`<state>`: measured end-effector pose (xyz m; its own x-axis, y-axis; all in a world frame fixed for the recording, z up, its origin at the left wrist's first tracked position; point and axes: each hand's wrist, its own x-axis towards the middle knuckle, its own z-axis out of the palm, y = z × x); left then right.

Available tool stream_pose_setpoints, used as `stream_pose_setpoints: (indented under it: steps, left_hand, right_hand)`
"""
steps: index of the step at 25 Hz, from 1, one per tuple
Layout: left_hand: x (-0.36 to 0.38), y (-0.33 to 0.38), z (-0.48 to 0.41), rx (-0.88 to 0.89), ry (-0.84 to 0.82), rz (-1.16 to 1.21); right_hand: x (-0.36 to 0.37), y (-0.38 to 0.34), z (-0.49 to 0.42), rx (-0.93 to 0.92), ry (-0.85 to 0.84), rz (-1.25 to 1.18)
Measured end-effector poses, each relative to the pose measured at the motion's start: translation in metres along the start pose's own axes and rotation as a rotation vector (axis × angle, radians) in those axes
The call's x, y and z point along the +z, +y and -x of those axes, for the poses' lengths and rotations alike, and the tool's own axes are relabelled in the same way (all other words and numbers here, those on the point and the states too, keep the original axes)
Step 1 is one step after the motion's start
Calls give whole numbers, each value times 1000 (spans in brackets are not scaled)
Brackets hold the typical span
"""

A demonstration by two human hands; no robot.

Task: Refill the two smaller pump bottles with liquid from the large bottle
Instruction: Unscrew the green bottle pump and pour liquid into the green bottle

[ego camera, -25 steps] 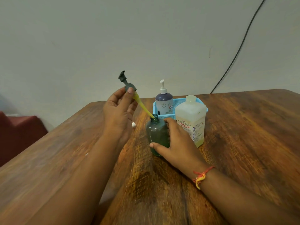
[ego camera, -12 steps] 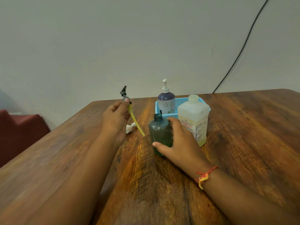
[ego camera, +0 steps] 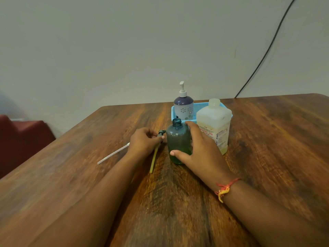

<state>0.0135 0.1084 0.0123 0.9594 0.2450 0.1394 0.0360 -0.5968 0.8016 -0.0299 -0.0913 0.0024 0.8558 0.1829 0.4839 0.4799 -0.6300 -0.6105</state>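
Note:
A small green bottle [ego camera: 178,138] stands uncapped on the wooden table [ego camera: 267,157] with a little green liquid at its bottom. My right hand [ego camera: 199,150] wraps around its right side. My left hand [ego camera: 144,141] pinches the dark pump head [ego camera: 160,134], which rests on the table just left of the bottle; its yellow tube [ego camera: 154,158] lies flat, pointing toward me. The large white bottle [ego camera: 213,123], open at the top, stands right behind my right hand. A purple pump bottle [ego camera: 183,104] with its white pump on sits in a blue basket [ego camera: 201,106].
A white pump tube [ego camera: 114,153] lies on the table left of my left hand. A black cable [ego camera: 263,54] runs down the wall to the table's far edge. A dark red seat [ego camera: 21,138] sits beyond the table's left edge.
My left hand has drawn the pump and its yellow tube out of the green bottle, then lowered them to the table on the bottle's left. My right hand has stayed on the bottle.

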Motion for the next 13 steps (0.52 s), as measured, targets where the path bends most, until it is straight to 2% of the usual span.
stream_pose_setpoints:
  steps: [10,13]
  left_hand:
    - [2,-8,-7,30,-27,-149]
    - [1,-2,-2,191,135,-156]
  right_hand:
    - [-2,-4,3,-57,92,27]
    - [-4,-7,4,-81,148,15]
